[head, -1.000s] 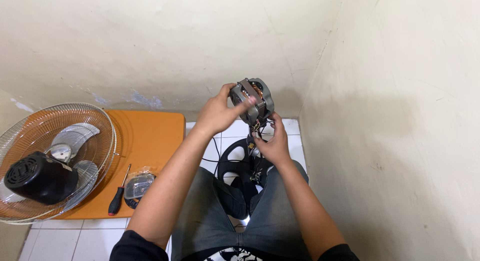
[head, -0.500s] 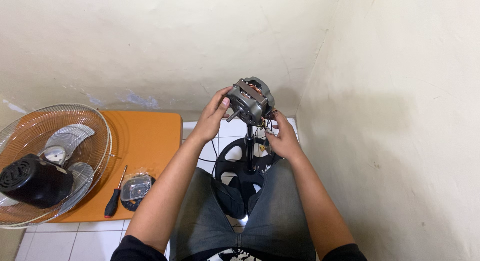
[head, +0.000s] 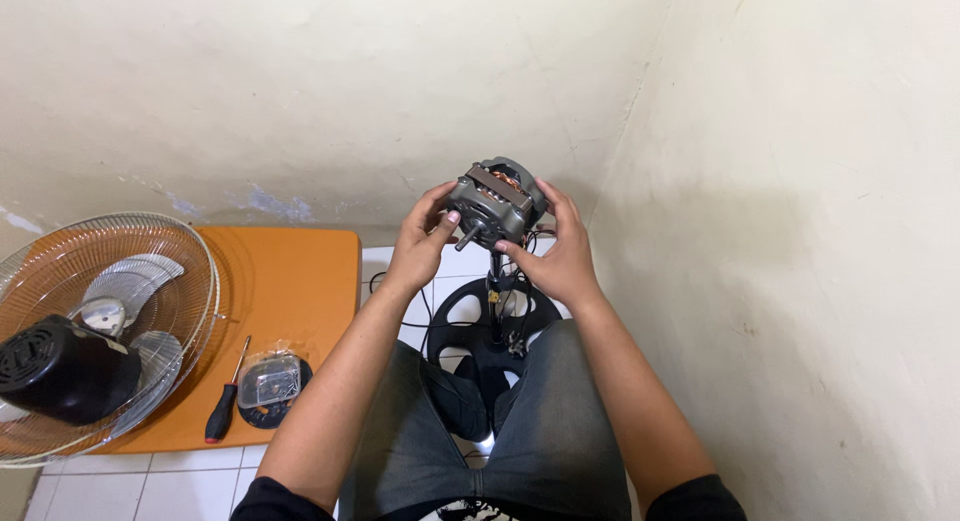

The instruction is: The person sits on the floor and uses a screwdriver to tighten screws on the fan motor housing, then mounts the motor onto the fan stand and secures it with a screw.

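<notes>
— Both hands have turned the fan motor (head: 492, 206), shaft now pointing down-left?
— Yes. Left hand (head: 420, 243) and right hand (head: 553, 256) clasp it, raised above the black fan base (head: 470, 326).

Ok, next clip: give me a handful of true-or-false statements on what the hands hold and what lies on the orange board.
1. Both hands hold the grey fan motor. True: left hand and right hand grip its sides.
2. The screwdriver is in the right hand. False: it lies on the orange board.
3. The fan guard lies at the left. True.
4. The motor rests on the floor. False: it is held up in front of the wall.
5. A black round base stands between the knees. True.
</notes>
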